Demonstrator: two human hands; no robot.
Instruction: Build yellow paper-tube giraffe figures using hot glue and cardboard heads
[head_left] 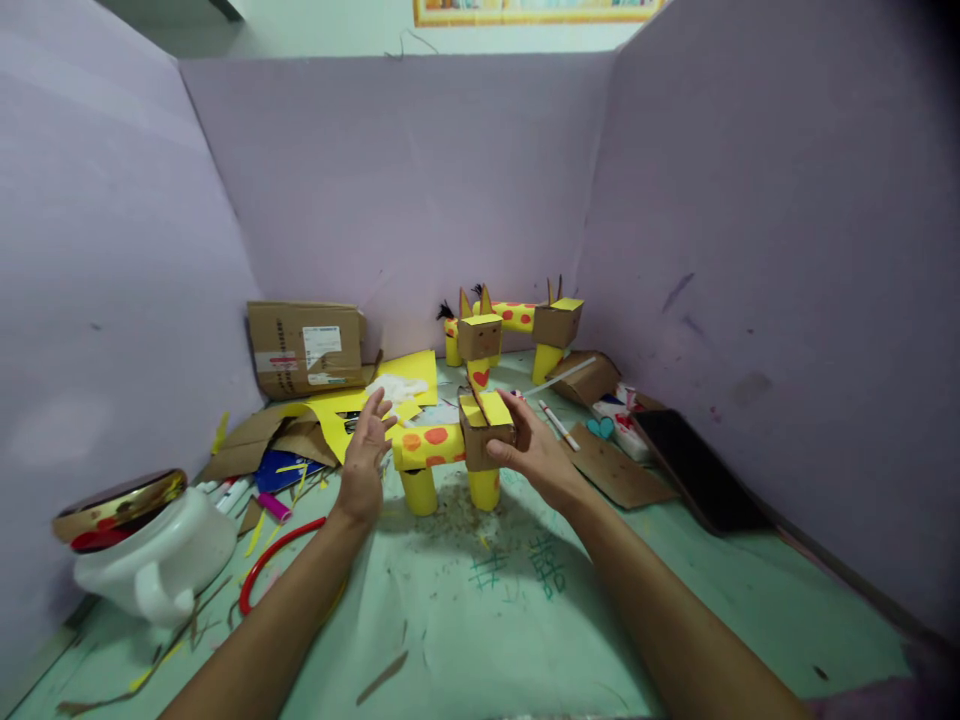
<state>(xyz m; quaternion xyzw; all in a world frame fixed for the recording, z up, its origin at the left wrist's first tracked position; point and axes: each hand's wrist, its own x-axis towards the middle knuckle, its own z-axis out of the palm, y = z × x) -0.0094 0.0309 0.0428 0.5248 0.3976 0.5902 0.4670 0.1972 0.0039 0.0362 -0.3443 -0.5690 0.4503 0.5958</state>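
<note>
A paper giraffe (431,447) with a yellow, orange-spotted tube body stands upright on yellow tube legs in the middle of the table. Its head is a small cardboard box with yellow paper on top. My right hand (529,445) grips the far right side of that box head, thumb on its front and fingers behind. Just left of the body, my left hand (367,455) is raised with fingers spread, holding nothing. Behind stand two similar animals: a cardboard-headed one (480,340) with a red heart, and a spotted one (556,325) to its right.
At left are a white mug (161,550), a folded cardboard box (304,350), yellow paper (420,368) and a red ring (262,565). On the right lie a marker (559,425), a cardboard sheet (619,470) and a dark phone (697,470). Lilac panels (405,170) enclose the table.
</note>
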